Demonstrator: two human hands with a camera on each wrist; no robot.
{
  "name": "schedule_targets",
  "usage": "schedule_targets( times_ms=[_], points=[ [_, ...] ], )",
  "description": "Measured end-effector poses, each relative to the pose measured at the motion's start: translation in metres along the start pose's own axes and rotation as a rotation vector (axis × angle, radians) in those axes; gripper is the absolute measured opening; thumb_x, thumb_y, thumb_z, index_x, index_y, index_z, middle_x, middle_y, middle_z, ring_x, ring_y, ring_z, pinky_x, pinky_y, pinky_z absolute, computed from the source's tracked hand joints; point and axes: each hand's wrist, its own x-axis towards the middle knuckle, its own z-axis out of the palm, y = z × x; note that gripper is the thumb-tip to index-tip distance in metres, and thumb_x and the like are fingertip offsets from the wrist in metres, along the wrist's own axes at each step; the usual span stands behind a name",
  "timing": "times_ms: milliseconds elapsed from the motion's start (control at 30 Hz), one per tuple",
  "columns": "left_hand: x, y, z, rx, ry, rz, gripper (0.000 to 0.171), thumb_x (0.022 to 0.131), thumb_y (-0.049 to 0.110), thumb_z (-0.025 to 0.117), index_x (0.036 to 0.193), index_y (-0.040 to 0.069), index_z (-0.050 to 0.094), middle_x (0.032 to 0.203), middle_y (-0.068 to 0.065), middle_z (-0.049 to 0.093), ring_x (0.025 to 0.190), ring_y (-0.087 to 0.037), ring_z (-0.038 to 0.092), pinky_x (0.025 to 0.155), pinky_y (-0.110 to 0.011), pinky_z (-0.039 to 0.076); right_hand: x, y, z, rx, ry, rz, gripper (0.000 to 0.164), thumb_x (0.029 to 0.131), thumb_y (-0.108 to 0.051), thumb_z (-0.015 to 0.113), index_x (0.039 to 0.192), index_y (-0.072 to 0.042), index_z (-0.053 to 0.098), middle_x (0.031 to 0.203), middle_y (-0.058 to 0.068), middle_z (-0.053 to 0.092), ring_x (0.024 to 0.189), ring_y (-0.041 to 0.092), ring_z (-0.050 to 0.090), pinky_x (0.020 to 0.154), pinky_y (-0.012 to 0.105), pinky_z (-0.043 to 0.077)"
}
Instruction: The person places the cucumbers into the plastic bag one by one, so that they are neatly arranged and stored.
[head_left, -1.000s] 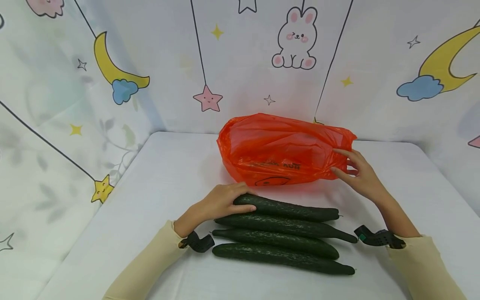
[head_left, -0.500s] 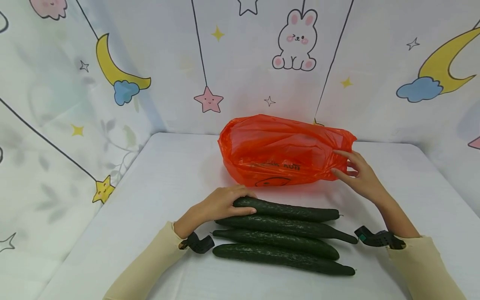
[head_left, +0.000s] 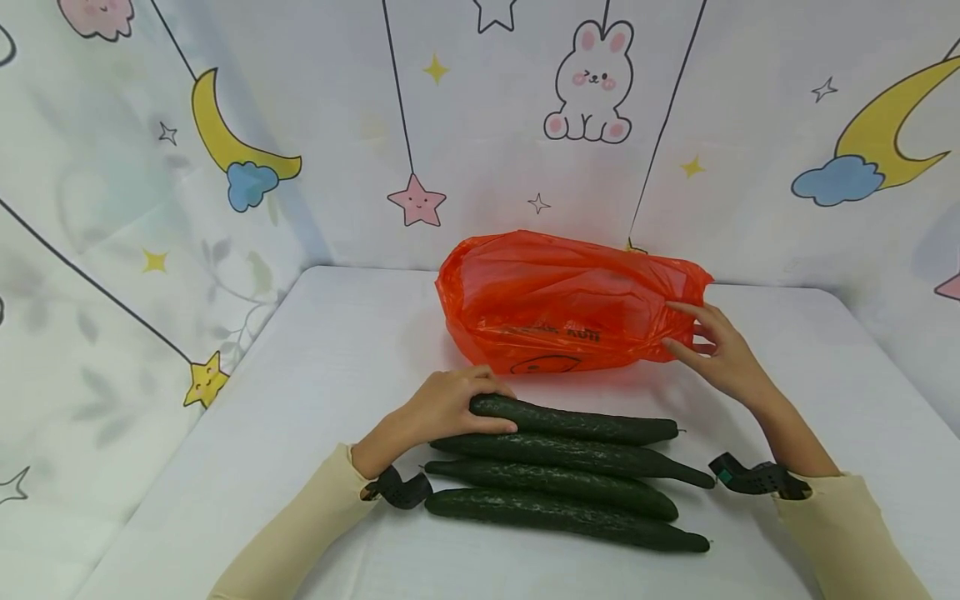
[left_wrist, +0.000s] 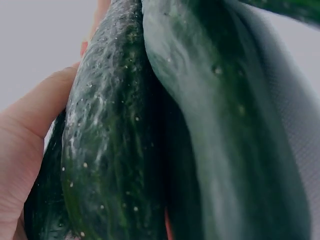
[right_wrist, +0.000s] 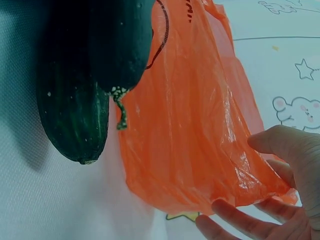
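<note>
Several long dark green cucumbers lie side by side on the white table. My left hand (head_left: 453, 406) grips the left end of the farthest cucumber (head_left: 577, 419), its thumb along the near side. In the left wrist view the thumb (left_wrist: 37, 110) lies against a bumpy cucumber (left_wrist: 110, 140); the other fingers are mostly hidden. Behind the row a red plastic bag (head_left: 555, 292) lies on its side, its mouth hidden from me. At its right end rests my right hand (head_left: 716, 350), with spread, relaxed fingers. The right wrist view shows a wide gap between thumb and fingers around the bag (right_wrist: 185, 135).
The nearer cucumbers (head_left: 573, 454), another cucumber (head_left: 555, 485) and the nearest cucumber (head_left: 566, 518) lie between my forearms. A cloth backdrop (head_left: 495, 108) with cartoon prints stands behind the table (head_left: 360, 325). Each wrist carries a black camera mount (head_left: 753, 475).
My left hand has shifted very slightly to the right along the farthest cucumber. The right hand, the bag and the other cucumbers have stayed put.
</note>
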Motion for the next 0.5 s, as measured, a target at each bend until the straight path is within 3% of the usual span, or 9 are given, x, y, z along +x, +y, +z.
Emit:
schedule_targets(
  times_ms=[233, 500],
  points=[
    [0.0012, -0.0006, 0.0024, 0.033, 0.093, 0.054, 0.036, 0.080, 0.047, 0.077, 0.107, 0.022, 0.074, 0.096, 0.007, 0.063, 0.066, -0.004, 0.054, 0.056, -0.015, 0.040, 0.0007, -0.0009, -0.0013, 0.003, -0.005, -0.001, 0.055, 0.092, -0.009, 0.066, 0.141, 0.000, 0.044, 0.143, 0.026, 0.036, 0.110, 0.039, 0.049, 0.075, 0.004, 0.042],
    [0.0031, 0.0009, 0.0026, 0.043, 0.246, 0.166, 0.037, 0.075, 0.041, 0.083, 0.103, 0.017, 0.076, 0.091, 0.006, 0.062, 0.063, -0.004, 0.053, 0.056, -0.013, 0.038, -0.0008, -0.0019, 0.0005, 0.002, 0.002, 0.006, 0.055, 0.092, -0.012, 0.066, 0.142, -0.001, 0.044, 0.145, 0.025, 0.035, 0.112, 0.038, 0.048, 0.078, 0.004, 0.041]
  ],
)
